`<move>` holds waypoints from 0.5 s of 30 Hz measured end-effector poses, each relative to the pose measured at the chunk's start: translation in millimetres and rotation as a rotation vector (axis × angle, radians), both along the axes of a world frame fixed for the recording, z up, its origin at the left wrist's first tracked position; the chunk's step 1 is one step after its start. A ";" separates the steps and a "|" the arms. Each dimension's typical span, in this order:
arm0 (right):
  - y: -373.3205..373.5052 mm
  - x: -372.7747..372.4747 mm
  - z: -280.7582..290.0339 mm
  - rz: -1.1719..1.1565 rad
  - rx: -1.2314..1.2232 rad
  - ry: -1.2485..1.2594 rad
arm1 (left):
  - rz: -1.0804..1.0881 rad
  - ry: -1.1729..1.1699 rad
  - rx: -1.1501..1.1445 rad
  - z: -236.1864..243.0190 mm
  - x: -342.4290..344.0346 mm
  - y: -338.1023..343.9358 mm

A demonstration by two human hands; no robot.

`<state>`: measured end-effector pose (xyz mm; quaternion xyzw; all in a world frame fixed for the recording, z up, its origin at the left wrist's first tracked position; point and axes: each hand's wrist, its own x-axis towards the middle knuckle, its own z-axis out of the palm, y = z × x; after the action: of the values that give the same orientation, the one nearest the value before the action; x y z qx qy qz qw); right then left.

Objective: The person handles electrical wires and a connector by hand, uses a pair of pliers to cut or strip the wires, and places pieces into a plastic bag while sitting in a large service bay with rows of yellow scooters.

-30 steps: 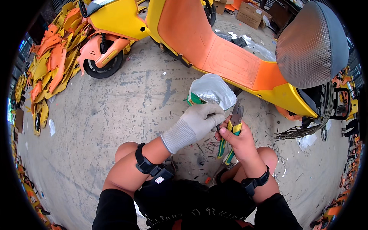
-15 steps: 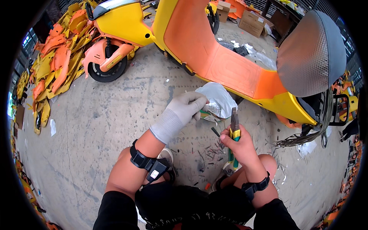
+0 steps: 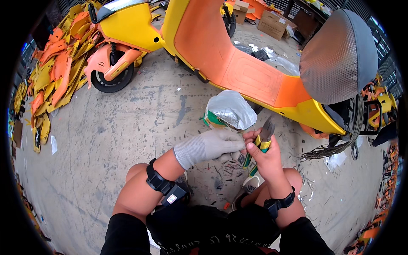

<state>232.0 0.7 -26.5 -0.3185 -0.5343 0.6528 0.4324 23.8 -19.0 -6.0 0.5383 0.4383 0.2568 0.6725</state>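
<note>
My right hand (image 3: 270, 163) is bare and wraps round a pair of pliers (image 3: 265, 138) with green and yellow handles, its dark jaws pointing up and away. My left hand (image 3: 212, 146) wears a pale grey knit glove. Its fingers are pinched together right beside the right fingertips; what they hold, if anything, is too small to make out. Just beyond both hands, a whitish plastic bag (image 3: 233, 106) lines a green container (image 3: 213, 120) on the floor, with silvery contents showing inside.
A yellow and orange scooter (image 3: 255, 78) stands across the far side, with a bundle of cables (image 3: 335, 149) hanging at its right end. Scooter panels (image 3: 55, 72) are heaped at far left. Dark scraps (image 3: 219, 176) litter the concrete floor (image 3: 106, 140). Cardboard boxes (image 3: 272, 24) stand behind.
My left hand has moved from beside the bag, nearer and to the right, to meet my right hand. The pliers stay in my right hand and now tilt more to the right.
</note>
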 end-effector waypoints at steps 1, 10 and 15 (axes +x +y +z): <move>-0.9 1.2 -0.4 0.002 0.007 -0.028 | -0.020 0.024 0.001 1.5 2.2 0.5; 0.7 10.5 -14.5 0.014 0.109 -0.184 | 0.037 0.175 0.019 10.3 -1.1 2.3; 8.8 18.4 -8.4 -0.055 0.043 -0.129 | 0.327 0.141 0.089 -3.6 -14.3 13.5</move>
<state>250.4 9.4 -34.9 -0.3651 -0.5661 0.6073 0.4213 9.4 -5.5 -9.6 0.5057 0.5542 0.3434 0.5650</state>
